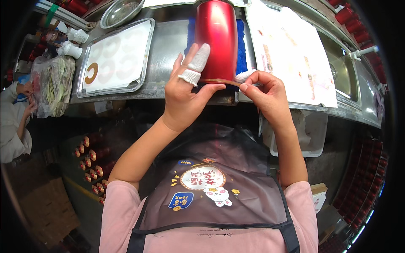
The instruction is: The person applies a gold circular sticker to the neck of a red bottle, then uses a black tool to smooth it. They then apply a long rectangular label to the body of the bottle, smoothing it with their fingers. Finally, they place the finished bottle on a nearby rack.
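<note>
A glossy red metal cylinder (217, 40) lies lengthwise on a blue cloth (241, 42), its near end facing me. A narrow brown strip (220, 81) runs along that near rim. My left hand (185, 90) holds the cylinder's left side near this end, with the thumb against the rim and a white fabric cover on one finger. At the right end of the rim, my right hand (263, 92) pinches the brown strip between thumb and finger. A white cover also shows on a right finger. The cylinder's far end is cut off by the frame.
A metal tray (145, 57) at left holds white sheets and a brown C-shaped piece (91, 73). White printed sheets (295, 59) lie at right beside a sink (352, 80). At far left, another person's hands (27, 95) are near bagged greens (55, 84). Several red cylinders stand below.
</note>
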The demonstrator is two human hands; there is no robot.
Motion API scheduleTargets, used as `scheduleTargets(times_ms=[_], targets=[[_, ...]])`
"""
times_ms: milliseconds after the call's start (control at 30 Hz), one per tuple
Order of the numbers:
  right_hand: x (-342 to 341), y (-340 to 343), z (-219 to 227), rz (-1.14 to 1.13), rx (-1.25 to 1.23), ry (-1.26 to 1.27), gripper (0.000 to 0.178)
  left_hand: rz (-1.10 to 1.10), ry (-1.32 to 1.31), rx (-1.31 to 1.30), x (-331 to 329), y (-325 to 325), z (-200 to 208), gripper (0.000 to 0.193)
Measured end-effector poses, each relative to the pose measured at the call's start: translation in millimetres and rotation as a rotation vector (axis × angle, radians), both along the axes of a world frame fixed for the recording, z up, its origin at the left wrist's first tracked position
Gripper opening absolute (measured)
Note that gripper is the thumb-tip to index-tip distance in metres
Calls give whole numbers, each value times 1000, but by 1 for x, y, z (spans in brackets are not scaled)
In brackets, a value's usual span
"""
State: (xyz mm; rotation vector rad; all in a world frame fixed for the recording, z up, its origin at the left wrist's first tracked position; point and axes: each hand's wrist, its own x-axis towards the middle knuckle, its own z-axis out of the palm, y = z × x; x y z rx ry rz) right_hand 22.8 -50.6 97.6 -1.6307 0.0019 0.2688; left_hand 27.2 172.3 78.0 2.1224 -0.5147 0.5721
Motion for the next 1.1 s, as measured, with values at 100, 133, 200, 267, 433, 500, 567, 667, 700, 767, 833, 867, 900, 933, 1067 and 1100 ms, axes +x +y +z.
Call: scheduleTargets(times_ms=[100,133,200,267,433,500,567,667,700,767,833,867,900,933,1067,1100], targets=[[-2,-1,7,-14,38,5,13,7,-13,78,-15,12,-10,70],[-1,-1,8,-23,40,-5,13,-7,-72,102,-19,15,-13,64],[-1,-3,11,-31,63,-14,13,-26,-102,129,-27,17,-17,57],[-1,-6,11,-30,75,-40,12,-20,-75,159,-29,18,-20,54],[3,-9,3,-46,71,-11,14,-23,-124,268,-26,12,-19,46],[4,-10,-1,-42,92,-5,14,0,-150,324,-25,9,-14,42],[5,-11,-4,-40,96,-10,13,9,-197,339,-23,5,-5,41],[7,-10,-8,-40,63,-36,12,21,-274,394,-17,-4,8,42],[7,-9,-9,-38,51,-48,12,36,-314,394,-14,-8,12,42],[7,-7,-9,-28,20,-44,12,16,-311,439,-9,-21,17,38],[6,-5,-9,-27,-19,-10,12,20,-284,443,-5,-33,16,33],[5,-4,-9,-11,-14,-14,12,97,-257,456,-2,-35,15,51],[4,-3,-8,-8,-9,-21,12,103,-206,323,0,-35,13,60],[4,-2,-8,-15,-4,-24,12,86,-150,205,1,-31,11,69],[3,-1,-4,-15,62,-21,12,38,-24,-11,-4,-13,-1,71],[3,-1,-3,-22,51,-36,12,51,-41,0,-9,-7,-3,70]])
